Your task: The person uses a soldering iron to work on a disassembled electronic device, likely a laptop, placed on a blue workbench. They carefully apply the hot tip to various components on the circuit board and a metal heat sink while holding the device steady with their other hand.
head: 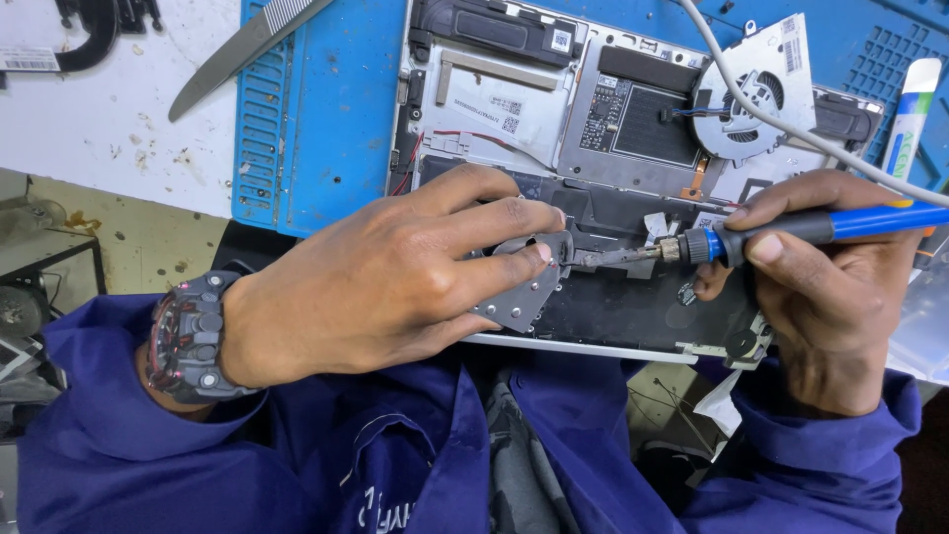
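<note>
Left hand [386,282] pins a grey metal bracket [519,297] on the near edge of the opened laptop [593,198], right hand [825,287] grips the blue-handled soldering iron [791,229], tip just right of bracket — mid-solder, needs steady tip contact.

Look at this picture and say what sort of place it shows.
Probably an electronics repair bench. An opened laptop with a bare fan lies on a blue mat, and the right hand holds a soldering iron to it.
</note>
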